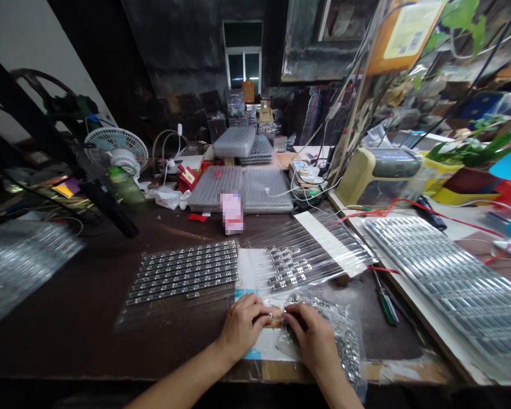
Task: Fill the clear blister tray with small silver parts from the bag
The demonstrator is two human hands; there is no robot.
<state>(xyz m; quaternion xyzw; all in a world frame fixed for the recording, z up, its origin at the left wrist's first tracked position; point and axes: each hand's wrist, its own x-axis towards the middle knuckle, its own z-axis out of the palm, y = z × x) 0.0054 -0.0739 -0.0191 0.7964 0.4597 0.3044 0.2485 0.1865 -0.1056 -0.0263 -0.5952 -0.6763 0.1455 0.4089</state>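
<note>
The hands are working low over the near side of the table, just above its front edge, with only a narrow strip of tabletop between them and that edge. A white paper sheet is lying under them. A clear bag of small metal parts is pressing up against the right hand's outer side, leaving that hand little room on the right. Farther right, a green-handled screwdriver is lying near the bag but apart from it. Ahead, a plastic sheet holding rows of metal clips is lying just beyond the fingers, and rows of metal strips are lying up and to the left.

The left hand is coming in from the lower left on an angled forearm, its back facing up and its fingers pointing right. The right hand is coming up from the bottom on a steeper forearm, its fingers curling down and to the left.

Both grips are narrow. The hands are meeting at the middle, their fingertips closing from either side on a small tan piece. The fingers partly hide it, so its exact kind and shape cannot be told. It is sitting between the hands, just above the paper.
</note>
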